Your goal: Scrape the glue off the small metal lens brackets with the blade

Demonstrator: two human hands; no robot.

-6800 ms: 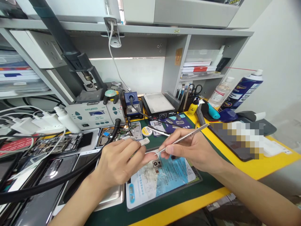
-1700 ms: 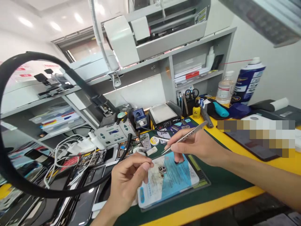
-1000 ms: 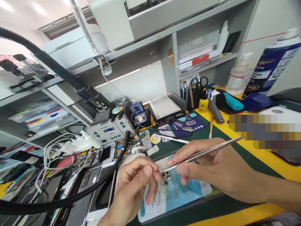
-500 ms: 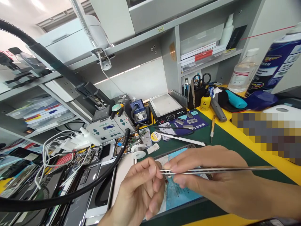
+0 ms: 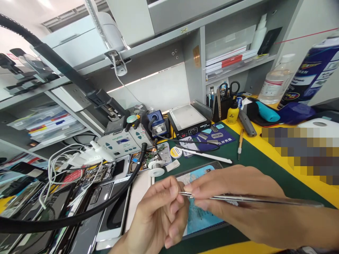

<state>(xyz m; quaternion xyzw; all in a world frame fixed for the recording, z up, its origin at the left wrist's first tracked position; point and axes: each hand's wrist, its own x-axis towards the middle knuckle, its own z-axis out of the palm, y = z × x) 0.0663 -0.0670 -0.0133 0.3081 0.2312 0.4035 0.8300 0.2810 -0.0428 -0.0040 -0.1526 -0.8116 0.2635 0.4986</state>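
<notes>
While the right hand [image 5: 246,204] is pinching the tweezers [image 5: 251,200] in a closed grip, their tips are reaching the left hand [image 5: 156,218], whose thumb and forefinger are curling together at those tips; whether anything sits between them I cannot tell. Both hands are hovering just above the blue mat [image 5: 201,218], which is lying on the green counter [image 5: 254,158]. Behind the mat a solder spool [image 5: 155,169] and a white pen [image 5: 209,156] are resting; further behind it a hot plate [image 5: 188,119] is standing.
</notes>
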